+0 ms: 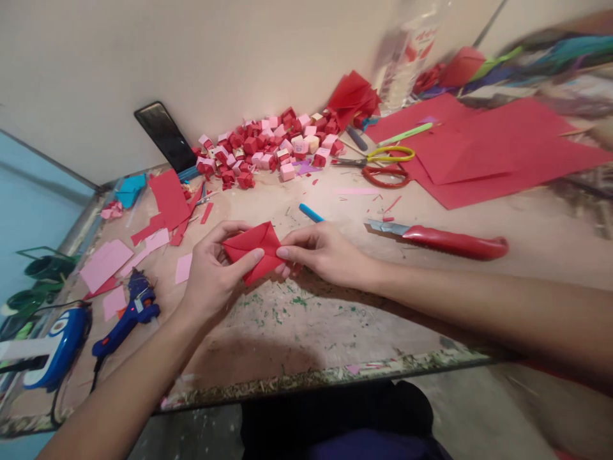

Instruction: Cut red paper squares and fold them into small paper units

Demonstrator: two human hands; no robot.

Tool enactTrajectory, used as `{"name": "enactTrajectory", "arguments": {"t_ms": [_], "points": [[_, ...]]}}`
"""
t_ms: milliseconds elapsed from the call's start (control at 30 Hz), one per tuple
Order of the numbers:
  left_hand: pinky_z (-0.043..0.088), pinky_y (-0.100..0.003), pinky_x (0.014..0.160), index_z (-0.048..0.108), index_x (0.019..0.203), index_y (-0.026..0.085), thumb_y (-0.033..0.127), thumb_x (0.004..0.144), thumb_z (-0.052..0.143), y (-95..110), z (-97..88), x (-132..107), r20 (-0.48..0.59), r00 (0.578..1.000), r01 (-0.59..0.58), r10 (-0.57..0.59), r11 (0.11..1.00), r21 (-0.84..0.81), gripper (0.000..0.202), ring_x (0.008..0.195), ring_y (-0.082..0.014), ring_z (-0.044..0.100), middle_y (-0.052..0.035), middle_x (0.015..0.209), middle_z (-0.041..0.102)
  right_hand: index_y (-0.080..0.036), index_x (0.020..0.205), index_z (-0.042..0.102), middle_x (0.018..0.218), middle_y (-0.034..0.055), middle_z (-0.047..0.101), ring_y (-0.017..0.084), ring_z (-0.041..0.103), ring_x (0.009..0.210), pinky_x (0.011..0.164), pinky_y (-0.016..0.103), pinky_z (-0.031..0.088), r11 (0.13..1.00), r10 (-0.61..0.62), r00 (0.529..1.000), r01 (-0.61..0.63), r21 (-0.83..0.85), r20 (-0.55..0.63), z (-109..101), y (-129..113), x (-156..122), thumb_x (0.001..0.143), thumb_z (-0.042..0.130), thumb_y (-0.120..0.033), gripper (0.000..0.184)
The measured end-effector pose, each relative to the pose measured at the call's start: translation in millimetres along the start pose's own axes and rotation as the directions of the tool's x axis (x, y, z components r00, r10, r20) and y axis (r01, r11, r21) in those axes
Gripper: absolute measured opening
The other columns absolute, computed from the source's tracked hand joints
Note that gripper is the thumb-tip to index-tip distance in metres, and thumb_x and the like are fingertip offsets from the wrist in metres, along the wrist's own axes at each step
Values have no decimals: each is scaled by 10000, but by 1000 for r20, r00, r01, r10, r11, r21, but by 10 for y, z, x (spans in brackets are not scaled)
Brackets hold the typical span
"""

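A square of folded red paper (pixel 252 241), with crease lines across its face, is held up over the table between both hands. My left hand (pixel 215 265) grips its left side, thumb on top and fingers beneath. At its right edge my right hand (pixel 323 252) pinches the paper between thumb and fingers. A blue pen (pixel 311 213) lies just behind my right hand, partly hidden by it. Further right lies a knife with a red handle (pixel 454 243), its blade pointing left.
Many small red and pink paper cubes (pixel 268 144) are heaped by the wall beside a leaning phone (pixel 165 135). Scissors (pixel 387 154) and red sheets (pixel 479 147) lie back right. A blue glue gun (pixel 128 313) and pink scraps (pixel 106 265) are at left.
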State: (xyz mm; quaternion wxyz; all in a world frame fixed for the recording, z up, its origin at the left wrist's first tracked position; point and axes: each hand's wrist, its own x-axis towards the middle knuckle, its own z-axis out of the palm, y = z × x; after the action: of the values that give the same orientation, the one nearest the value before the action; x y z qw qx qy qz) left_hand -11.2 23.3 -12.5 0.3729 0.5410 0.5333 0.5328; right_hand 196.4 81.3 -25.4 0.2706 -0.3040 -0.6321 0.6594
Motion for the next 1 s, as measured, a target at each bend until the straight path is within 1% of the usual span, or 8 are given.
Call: {"name": "enactTrajectory", "arguments": {"t_ms": [200, 400, 567, 733, 800, 867, 933, 1000], "points": [[604, -252, 755, 709, 1129, 221, 362, 771, 936, -54, -14, 27, -27, 1000, -7, 6, 999, -46, 447, 887, -170, 726, -34, 1080, 750, -146, 797, 776, 756, 61, 781, 151, 665, 620, 604, 304, 503, 999, 11, 1000, -12, -40, -20, 1, -34, 1, 933, 733, -333, 235], [583, -247, 748, 700, 1121, 214, 324, 765, 939, -17, -26, 41, -33, 999, 28, -31, 996, -80, 443, 845, -161, 714, -36, 1039, 758, -150, 772, 770, 764, 61, 791, 160, 727, 709, 717, 319, 568, 999, 14, 999, -13, 39, -39, 20, -49, -8, 934, 738, -287, 215], [588, -255, 723, 707, 1118, 221, 335, 763, 941, 8, -2, 11, -20, 998, 50, -53, 993, -105, 441, 831, -166, 715, -32, 1033, 760, -147, 778, 766, 733, 41, 760, 136, 658, 640, 621, 293, 493, 999, 21, 999, -22, -28, -31, 4, -64, -15, 924, 727, -295, 212], [601, -270, 807, 753, 1050, 212, 300, 769, 925, 39, 37, -19, 40, 999, -24, 22, 999, 45, 341, 923, -188, 737, -37, 1035, 781, -150, 823, 775, 701, -13, 674, 103, 539, 611, 570, 269, 390, 997, -52, 998, 50, -54, -36, 6, -52, -6, 915, 755, -360, 230], [602, -266, 807, 759, 1039, 210, 290, 775, 917, 48, 55, -25, 63, 998, -1, -2, 999, 41, 317, 922, -187, 740, -37, 1029, 790, -145, 796, 769, 657, -17, 632, 103, 505, 586, 558, 273, 366, 997, -49, 998, 46, -65, -38, 7, -31, 1, 935, 723, -357, 257], [598, -257, 767, 763, 1062, 214, 308, 781, 923, 37, 61, -29, 84, 996, 40, -40, 999, 5, 337, 895, -183, 740, -37, 1034, 798, -143, 778, 769, 630, -16, 613, 108, 500, 580, 560, 279, 361, 995, -52, 998, 49, -84, -40, 3, -10, 9, 937, 709, -347, 265], [592, -260, 744, 775, 1076, 214, 339, 794, 928, 1, 52, -31, 116, 989, 98, -93, 995, -33, 345, 869, -184, 737, -41, 1016, 802, -142, 780, 779, 651, -7, 636, 116, 520, 604, 581, 283, 379, 995, -62, 997, 58, -82, -49, 0, 6, 15, 924, 718, -339, 251], [596, -286, 772, 801, 1053, 203, 376, 821, 916, -49, 35, -31, 160, 975, 164, -154, 985, -52, 311, 845, -187, 732, -52, 987, 805, -142, 791, 793, 683, 2, 670, 120, 537, 628, 603, 287, 394, 996, -60, 996, 56, -70, -63, 1, 11, 16, 910, 727, -331, 233]]}}
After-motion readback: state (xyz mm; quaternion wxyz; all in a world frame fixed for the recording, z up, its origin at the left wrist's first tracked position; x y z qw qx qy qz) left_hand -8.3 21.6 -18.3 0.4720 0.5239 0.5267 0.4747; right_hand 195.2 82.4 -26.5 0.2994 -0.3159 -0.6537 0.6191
